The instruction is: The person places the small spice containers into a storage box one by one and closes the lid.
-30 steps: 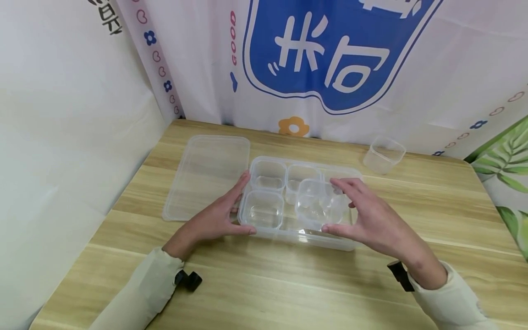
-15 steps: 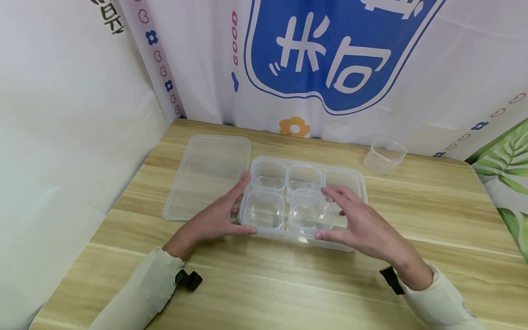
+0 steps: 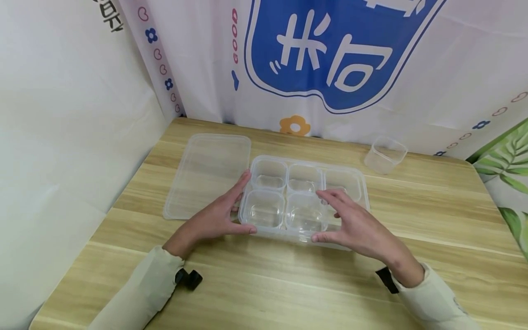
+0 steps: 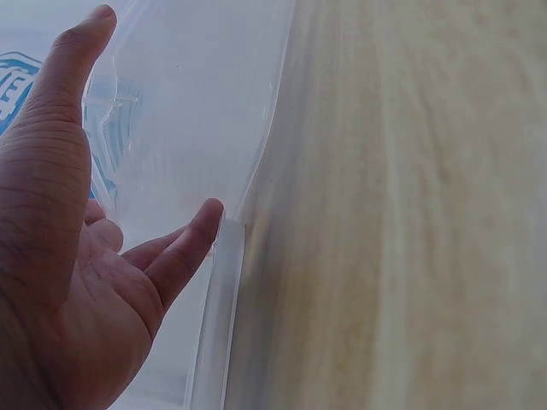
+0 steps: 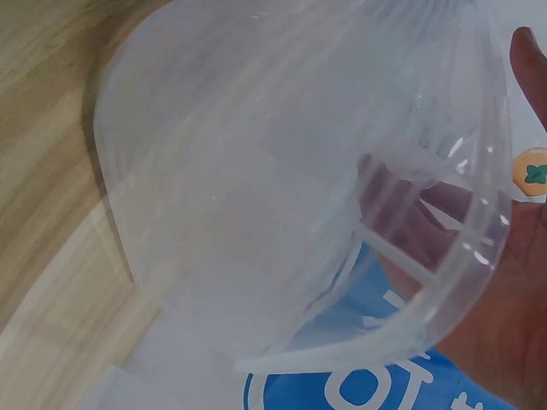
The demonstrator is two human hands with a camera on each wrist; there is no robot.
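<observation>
A clear rectangular plastic box [image 3: 284,235] lies on the table with several small square containers in it. My right hand [image 3: 354,224] holds a small container [image 3: 304,221] in the front middle of the box, fingers at its back right and thumb at the front edge. In the right wrist view, some of the fingers [image 5: 406,209] show through the clear box wall. My left hand [image 3: 216,217] spreads around the box's left end, thumb at the front corner. Its fingers [image 4: 184,260] are extended against that end in the left wrist view.
A flat translucent lid [image 3: 206,174] lies to the left of the box, close to the left hand. Another small clear container [image 3: 381,161] stands at the back right. The wooden table [image 3: 264,288] meets a printed cloth [image 3: 206,68] behind.
My right hand has moved left and down with the small container, which has gone from tilted over the box to level in its front middle. The left hand has stayed put.
</observation>
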